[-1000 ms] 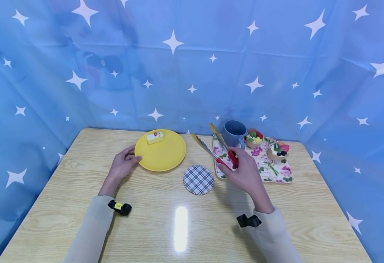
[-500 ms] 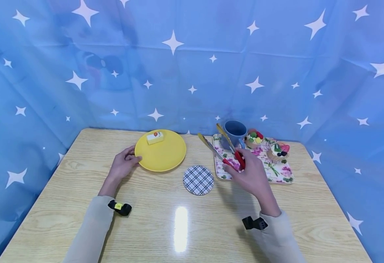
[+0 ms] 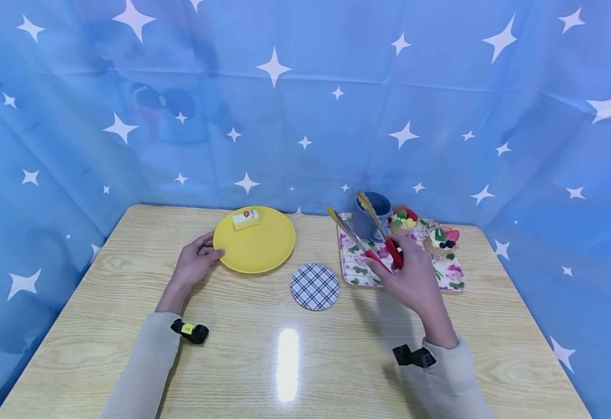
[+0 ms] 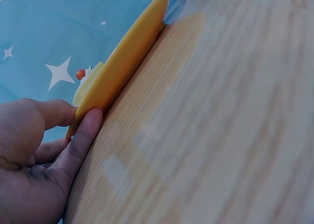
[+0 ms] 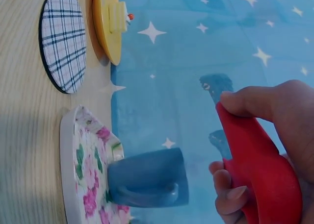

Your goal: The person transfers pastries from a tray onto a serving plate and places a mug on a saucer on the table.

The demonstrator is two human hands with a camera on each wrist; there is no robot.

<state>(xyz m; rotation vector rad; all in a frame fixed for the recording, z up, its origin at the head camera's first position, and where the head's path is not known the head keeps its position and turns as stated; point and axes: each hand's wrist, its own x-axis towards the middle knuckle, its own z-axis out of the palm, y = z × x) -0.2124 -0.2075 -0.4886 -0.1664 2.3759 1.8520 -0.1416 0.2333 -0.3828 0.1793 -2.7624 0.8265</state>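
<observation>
My left hand (image 3: 194, 262) pinches the left rim of a yellow plate (image 3: 255, 250) between thumb and fingers. On the plate lies a small cream-topped cake slice (image 3: 245, 220) with a red berry. My right hand (image 3: 412, 276) grips red-handled tongs (image 5: 255, 160). The tongs' two arms stand apart, nothing between their tips, above the left part of a floral tray (image 3: 355, 274). Behind the tongs a blue mug (image 3: 360, 226) stands on that tray. Two fruit tarts, one with red and green fruit (image 3: 404, 219) and one with berries (image 3: 440, 243), sit to its right.
A round checked coaster (image 3: 315, 287) lies on the wooden table (image 3: 242, 349) between plate and tray. A blue curtain with white stars (image 3: 305, 116) hangs along the table's back edge and both sides.
My right hand has moved right with the tongs, from left of the tray to over it, the tips now before the mug. My left hand and the plate stay in place.
</observation>
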